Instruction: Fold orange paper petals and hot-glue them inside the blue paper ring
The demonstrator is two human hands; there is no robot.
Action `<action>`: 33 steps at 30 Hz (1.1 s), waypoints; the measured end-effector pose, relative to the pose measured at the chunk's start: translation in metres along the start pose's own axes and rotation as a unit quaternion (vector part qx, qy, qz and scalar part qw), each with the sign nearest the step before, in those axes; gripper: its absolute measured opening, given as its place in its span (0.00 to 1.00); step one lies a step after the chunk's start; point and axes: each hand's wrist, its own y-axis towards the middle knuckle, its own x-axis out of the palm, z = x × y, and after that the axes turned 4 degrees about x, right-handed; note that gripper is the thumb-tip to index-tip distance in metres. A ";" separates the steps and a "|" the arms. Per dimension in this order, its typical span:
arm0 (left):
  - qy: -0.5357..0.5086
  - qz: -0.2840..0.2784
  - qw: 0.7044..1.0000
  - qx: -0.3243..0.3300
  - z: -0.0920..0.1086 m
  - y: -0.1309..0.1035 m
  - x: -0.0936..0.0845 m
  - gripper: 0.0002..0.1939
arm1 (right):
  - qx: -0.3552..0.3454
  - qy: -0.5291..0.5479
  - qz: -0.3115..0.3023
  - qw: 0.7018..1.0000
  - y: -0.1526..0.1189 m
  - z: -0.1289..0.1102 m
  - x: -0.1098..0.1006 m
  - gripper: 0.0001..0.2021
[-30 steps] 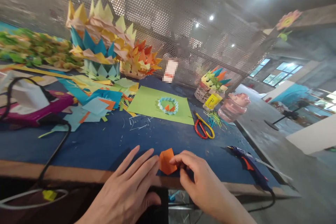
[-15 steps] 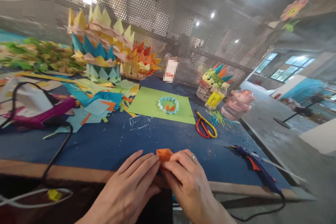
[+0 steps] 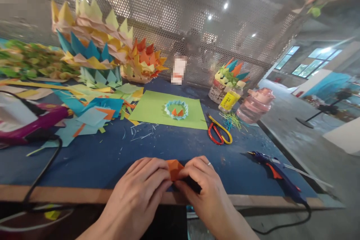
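Note:
A small piece of folded orange paper is held between both hands near the table's front edge. My left hand grips its left side, with the fingers bent and close together. On the right side, my right hand, with a ring on one finger, pinches the paper between thumb and fingertips. The hands hide the paper's lower part. Beyond them, a ring of folded light-blue paper with two small orange points inside lies on a green sheet.
Red-and-yellow scissors and a blue glue gun lie to the right. Behind are a pink bottle and a yellow-labelled bottle. Left are paper scraps, a magenta device and layered folded-paper crowns.
The left fingers have bent more around the orange paper, which is now turned and more upright. The whole view has shifted slightly.

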 end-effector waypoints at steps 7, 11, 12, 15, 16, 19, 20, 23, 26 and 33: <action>-0.006 -0.039 0.998 -0.039 -0.008 -0.002 -0.004 0.05 | -0.050 0.007 -0.039 0.998 -0.003 0.010 -0.013 0.17; 0.008 -0.054 0.998 -0.024 -0.010 0.000 -0.007 0.03 | -0.114 -0.040 -0.034 0.992 -0.005 0.016 -0.017 0.21; 0.012 -0.055 0.998 -0.028 -0.009 0.002 -0.007 0.03 | -0.130 -0.055 -0.025 0.990 -0.005 0.017 -0.017 0.19; 0.027 -0.049 0.998 -0.018 -0.007 0.005 -0.005 0.02 | -0.181 -0.079 0.045 0.979 -0.004 0.024 -0.008 0.14; 0.032 -0.047 0.998 -0.013 -0.006 0.006 -0.004 0.02 | -0.192 -0.080 0.075 0.975 -0.004 0.026 -0.004 0.13; 0.040 -0.029 0.998 -0.029 -0.004 0.006 0.000 0.02 | -0.183 -0.067 0.123 0.973 -0.004 0.030 0.007 0.09; 0.039 -0.022 0.998 -0.040 -0.003 0.005 0.002 0.02 | -0.167 -0.057 0.131 0.976 -0.004 0.031 0.009 0.09; 0.043 0.000 0.997 -0.069 -0.001 0.005 0.006 0.04 | -0.131 -0.019 0.157 0.979 -0.004 0.029 0.010 0.10; 0.056 0.010 0.996 -0.069 0.000 0.005 0.009 0.04 | -0.120 -0.017 0.126 0.985 -0.004 0.028 0.007 0.08; 0.073 0.032 0.995 -0.057 -0.001 0.004 0.011 0.05 | -0.181 -0.059 0.097 0.977 -0.006 0.032 0.005 0.11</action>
